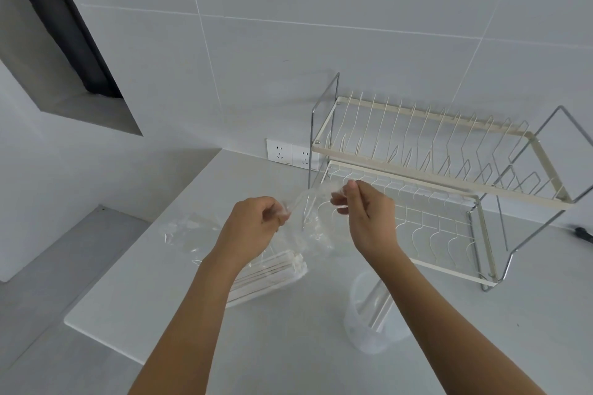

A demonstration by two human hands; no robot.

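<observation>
Plastic bag point(313, 218), head view: clear, held up mid-frame above the surface point(144, 282). Left hand point(253, 228) grip pinched its left edge; right hand point(362, 212) grip pinched its top. Opening seemingly under way, not finished. Wrapped white part point(272, 269) lay below, not yet unwrapped; dish rack point(433, 176) stood at right.

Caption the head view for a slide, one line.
Left hand and right hand pinch a clear plastic bag above the white counter, near a two-tier dish rack.
</observation>
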